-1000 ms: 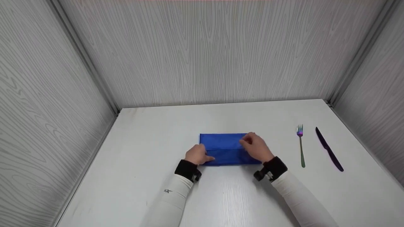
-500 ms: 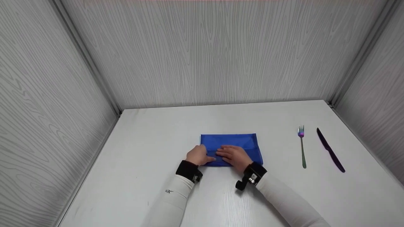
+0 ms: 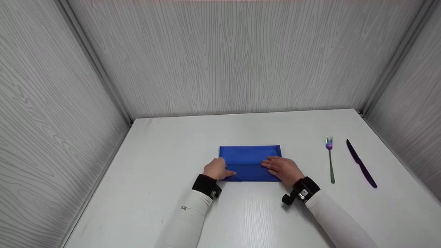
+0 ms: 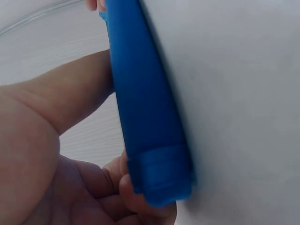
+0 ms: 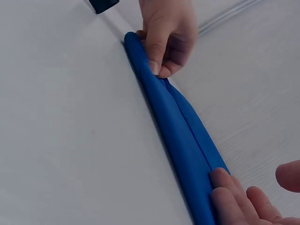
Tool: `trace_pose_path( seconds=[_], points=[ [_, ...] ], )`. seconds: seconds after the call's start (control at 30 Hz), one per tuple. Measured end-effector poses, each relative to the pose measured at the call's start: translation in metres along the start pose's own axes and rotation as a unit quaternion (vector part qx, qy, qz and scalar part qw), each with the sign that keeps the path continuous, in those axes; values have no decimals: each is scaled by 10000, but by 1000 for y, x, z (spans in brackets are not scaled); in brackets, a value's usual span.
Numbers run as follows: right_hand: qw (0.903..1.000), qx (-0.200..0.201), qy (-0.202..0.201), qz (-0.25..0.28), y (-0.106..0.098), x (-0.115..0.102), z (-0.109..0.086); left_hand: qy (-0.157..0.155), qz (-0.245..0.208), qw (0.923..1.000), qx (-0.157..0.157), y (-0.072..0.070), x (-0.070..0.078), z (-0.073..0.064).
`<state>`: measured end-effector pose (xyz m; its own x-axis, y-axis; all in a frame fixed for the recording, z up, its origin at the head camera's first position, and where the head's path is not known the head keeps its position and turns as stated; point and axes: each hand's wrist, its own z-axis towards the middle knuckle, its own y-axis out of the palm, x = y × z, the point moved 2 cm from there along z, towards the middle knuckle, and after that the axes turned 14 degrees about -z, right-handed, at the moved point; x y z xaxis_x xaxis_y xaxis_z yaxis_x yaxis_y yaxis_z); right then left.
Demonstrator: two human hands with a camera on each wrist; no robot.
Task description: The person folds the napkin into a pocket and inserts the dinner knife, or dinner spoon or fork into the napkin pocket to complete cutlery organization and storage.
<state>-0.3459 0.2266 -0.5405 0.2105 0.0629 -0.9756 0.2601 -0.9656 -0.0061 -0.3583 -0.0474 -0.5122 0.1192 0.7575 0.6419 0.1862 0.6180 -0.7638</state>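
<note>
Left grip [image 3: 215, 168] pinches the near left part of the folded cloth [image 3: 246, 154], which lies on the desk [image 3: 165, 148]. Right grip [image 3: 284, 169] rests on its right part, fingers straight. Assessed risk: the upper layer could skew or lift if those fingers drag sideways or the pinch slackens. Fork [image 3: 330, 161] and knife [image 3: 359, 162] lie well apart, rightward.

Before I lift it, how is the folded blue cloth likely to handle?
Probably floppy and apt to unfold: the folded blue cloth shows a layer's edge along its length, and the left hand grips one end while the right hand rests near the other. Likely light, since it looks thin. Unlikely to roll, given its flat, rectangular shape.
</note>
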Motion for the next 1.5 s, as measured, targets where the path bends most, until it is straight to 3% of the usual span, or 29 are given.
trace_pose_path(
  seconds=[0.27,0.37,0.43,0.47,0.53,0.67,0.7,0.87,1.0,1.3,1.5],
  points=[
    [9991,-363,199,126,-7,-8,-1,-30,-13,10000,-62,0,-1,0],
    [9997,76,216,108,-13,-24,2,-30,-97,9999,-126,0,-2,0],
    [9975,572,26,-424,-20,-36,10,-6,-151,9997,-176,0,-2,1],
    [9919,860,-119,-925,-24,-42,15,15,-166,9997,-185,0,-1,1],
    [9678,1265,-373,-2143,-31,-52,26,56,-168,9997,-170,0,-1,2],
    [8840,1341,-686,-4425,-42,-62,49,64,-188,9996,-181,0,-2,3],
    [8692,1210,-697,-4742,-43,-62,54,59,-191,9996,-194,1,-3,3],
    [8152,387,-457,-5760,-45,-61,70,60,-212,9996,-182,2,-3,2],
    [7873,48,-355,-6155,-40,-61,75,67,-235,9996,-149,0,-2,2],
    [7840,-147,177,-6204,-38,-63,79,14,-130,9998,-173,-1,-1,3],
    [8059,-237,-55,-5915,-39,-61,81,15,-120,9998,-171,0,-2,3]
  ],
)
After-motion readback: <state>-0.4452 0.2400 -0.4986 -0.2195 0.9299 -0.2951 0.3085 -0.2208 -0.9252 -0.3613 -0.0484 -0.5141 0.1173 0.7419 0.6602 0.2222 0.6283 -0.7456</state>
